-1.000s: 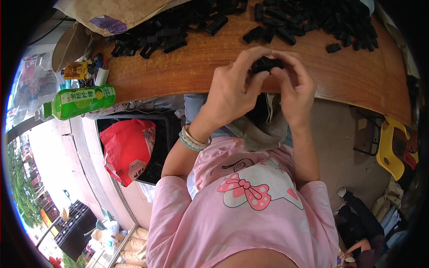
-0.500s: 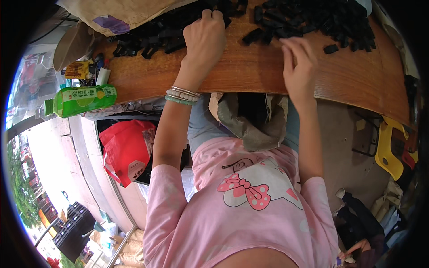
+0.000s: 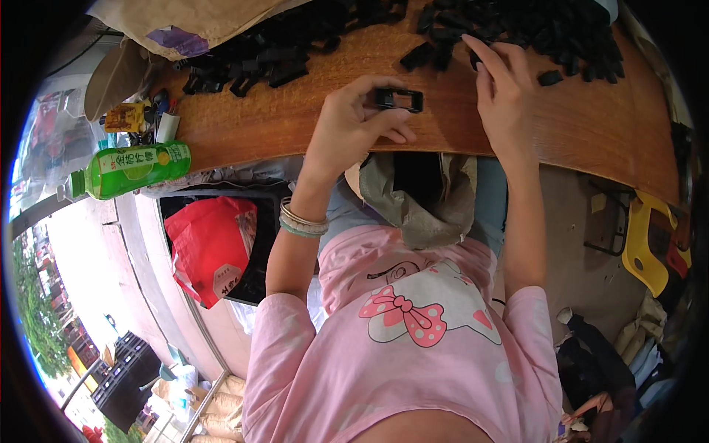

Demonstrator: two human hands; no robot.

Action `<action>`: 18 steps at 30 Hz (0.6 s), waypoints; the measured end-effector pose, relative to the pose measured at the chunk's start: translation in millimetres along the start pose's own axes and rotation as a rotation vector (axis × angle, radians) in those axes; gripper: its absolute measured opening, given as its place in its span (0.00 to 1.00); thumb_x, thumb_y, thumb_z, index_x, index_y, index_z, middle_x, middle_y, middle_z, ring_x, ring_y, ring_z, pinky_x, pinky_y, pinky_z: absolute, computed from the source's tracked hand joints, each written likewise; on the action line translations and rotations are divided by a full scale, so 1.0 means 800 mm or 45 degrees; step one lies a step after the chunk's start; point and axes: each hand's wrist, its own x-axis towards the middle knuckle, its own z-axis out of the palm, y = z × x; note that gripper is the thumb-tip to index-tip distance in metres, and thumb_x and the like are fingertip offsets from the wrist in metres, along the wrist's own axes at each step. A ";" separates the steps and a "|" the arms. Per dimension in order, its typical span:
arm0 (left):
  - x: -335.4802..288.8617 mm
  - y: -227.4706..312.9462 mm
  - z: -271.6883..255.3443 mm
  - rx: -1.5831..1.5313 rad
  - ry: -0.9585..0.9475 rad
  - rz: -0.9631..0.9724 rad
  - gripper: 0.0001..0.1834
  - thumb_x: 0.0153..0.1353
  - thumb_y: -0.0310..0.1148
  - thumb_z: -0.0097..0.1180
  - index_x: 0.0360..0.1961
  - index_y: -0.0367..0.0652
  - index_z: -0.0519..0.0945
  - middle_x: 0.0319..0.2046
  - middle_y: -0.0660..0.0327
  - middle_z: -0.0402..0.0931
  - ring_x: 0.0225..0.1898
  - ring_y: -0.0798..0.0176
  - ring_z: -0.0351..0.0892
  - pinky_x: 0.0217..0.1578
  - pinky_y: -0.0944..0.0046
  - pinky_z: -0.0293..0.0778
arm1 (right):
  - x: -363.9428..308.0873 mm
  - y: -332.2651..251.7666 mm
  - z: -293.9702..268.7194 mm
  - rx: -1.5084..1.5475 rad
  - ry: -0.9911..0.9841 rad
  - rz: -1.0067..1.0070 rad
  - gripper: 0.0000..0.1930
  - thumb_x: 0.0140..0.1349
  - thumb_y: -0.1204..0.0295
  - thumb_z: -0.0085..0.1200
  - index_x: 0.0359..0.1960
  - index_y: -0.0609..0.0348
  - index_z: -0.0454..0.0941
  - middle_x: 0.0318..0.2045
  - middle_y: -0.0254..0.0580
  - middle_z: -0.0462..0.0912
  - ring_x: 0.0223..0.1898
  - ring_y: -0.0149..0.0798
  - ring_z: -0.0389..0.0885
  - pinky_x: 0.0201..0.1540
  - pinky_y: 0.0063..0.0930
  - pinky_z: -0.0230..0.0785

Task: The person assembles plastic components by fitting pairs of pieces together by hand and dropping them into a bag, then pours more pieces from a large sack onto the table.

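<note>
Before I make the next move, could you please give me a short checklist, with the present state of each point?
1. Left hand has its grip on the black rectangular frame piece: ok.
2. Frame piece's opening faces up into view: ok.
3. Right hand also on that piece: not ok, it is apart.
4. Right hand gripping a part from the right-hand black pile: cannot tell.
5. Grey-brown sack mouth open: ok.
6. Green drink bottle away from both hands: ok.
</note>
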 end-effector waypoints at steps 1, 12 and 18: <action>0.000 -0.002 0.002 -0.001 0.003 -0.001 0.15 0.56 0.18 0.55 0.45 0.26 0.73 0.30 0.52 0.78 0.30 0.61 0.83 0.28 0.70 0.80 | -0.003 -0.004 -0.005 0.144 0.051 0.031 0.13 0.56 0.82 0.53 0.44 0.63 0.77 0.37 0.41 0.74 0.36 0.38 0.76 0.39 0.28 0.71; -0.002 -0.006 0.024 -0.023 -0.018 0.009 0.19 0.56 0.22 0.59 0.48 0.22 0.71 0.30 0.50 0.79 0.29 0.61 0.83 0.29 0.70 0.80 | -0.042 -0.045 0.003 1.223 0.006 0.498 0.08 0.56 0.80 0.57 0.38 0.69 0.79 0.39 0.37 0.76 0.36 0.25 0.73 0.39 0.18 0.66; -0.005 -0.009 0.027 0.104 0.055 0.134 0.18 0.57 0.24 0.58 0.49 0.28 0.72 0.32 0.51 0.80 0.29 0.64 0.83 0.30 0.69 0.80 | -0.045 -0.047 0.002 1.150 -0.081 0.505 0.09 0.56 0.81 0.57 0.40 0.67 0.79 0.40 0.37 0.77 0.35 0.25 0.73 0.39 0.18 0.66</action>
